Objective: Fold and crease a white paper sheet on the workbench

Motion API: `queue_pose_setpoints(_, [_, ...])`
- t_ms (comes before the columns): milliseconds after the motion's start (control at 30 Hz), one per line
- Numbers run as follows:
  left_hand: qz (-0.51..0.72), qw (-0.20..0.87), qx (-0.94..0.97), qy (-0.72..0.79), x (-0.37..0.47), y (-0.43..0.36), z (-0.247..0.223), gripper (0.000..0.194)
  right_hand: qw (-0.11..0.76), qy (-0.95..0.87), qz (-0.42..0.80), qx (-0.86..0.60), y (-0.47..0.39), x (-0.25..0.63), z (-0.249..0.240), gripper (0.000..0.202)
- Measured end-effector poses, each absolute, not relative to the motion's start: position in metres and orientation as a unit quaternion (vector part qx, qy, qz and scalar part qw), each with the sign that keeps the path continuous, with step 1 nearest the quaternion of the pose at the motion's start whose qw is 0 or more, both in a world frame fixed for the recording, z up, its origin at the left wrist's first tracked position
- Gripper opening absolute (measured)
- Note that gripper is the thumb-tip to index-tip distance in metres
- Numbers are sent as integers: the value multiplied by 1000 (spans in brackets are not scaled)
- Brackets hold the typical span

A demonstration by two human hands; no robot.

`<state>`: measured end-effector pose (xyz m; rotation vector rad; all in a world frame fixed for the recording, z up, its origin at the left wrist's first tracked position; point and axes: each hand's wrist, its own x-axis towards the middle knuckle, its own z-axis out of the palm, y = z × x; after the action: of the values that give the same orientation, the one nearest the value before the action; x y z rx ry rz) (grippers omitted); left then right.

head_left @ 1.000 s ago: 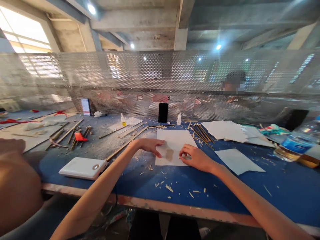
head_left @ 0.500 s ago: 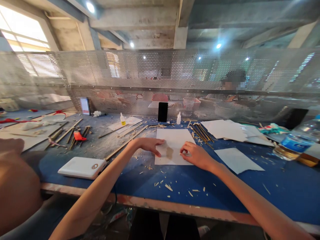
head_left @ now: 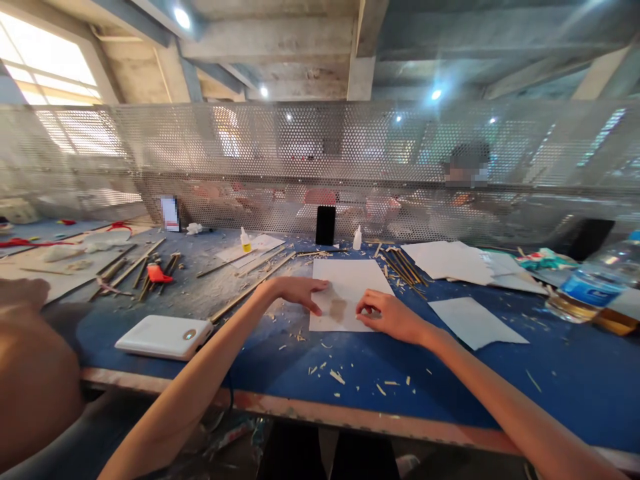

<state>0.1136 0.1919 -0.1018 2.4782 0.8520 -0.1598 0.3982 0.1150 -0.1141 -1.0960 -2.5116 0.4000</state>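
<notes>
A white sheet of paper [head_left: 350,277] lies on the blue table in front of me, with a brownish patch [head_left: 337,308] near its middle. On the sheet's left edge rests my left hand [head_left: 303,292], thumb and fingers spread, holding nothing. My right hand [head_left: 383,312] is over the right part of the sheet, its fingers curled and thumb meeting the fingertips. Whatever those fingertips may pinch is too small to make out.
Near my left forearm lies a white power bank [head_left: 164,335]. Behind the sheet stand a black phone [head_left: 325,225] and a glue bottle [head_left: 357,238]. Bamboo strips [head_left: 405,265], papers [head_left: 445,260] and a water bottle [head_left: 585,290] are to the right. Another person's arm [head_left: 35,380] is far left.
My right hand has shifted slightly left and down over the sheet. My left hand stays in place.
</notes>
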Motion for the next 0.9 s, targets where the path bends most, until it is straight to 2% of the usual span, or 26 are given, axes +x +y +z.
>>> queue_pose_setpoints(167, [-66, 255, 912, 316, 114, 192, -102, 99, 185, -890, 114, -401, 117, 399, -115, 19])
queue_pose_setpoints(500, [-64, 254, 911, 320, 115, 191, -102, 102, 185, -891, 88, -405, 115, 398, -114, 12])
queue_pose_setpoints(700, [-65, 251, 909, 326, 116, 191, -102, 103, 179, -897, 125, -384, 111, 395, -112, 11])
queue_pose_setpoints(900, [-65, 250, 910, 324, 115, 191, -102, 101, 186, -891, 82, -406, 113, 397, -115, 8])
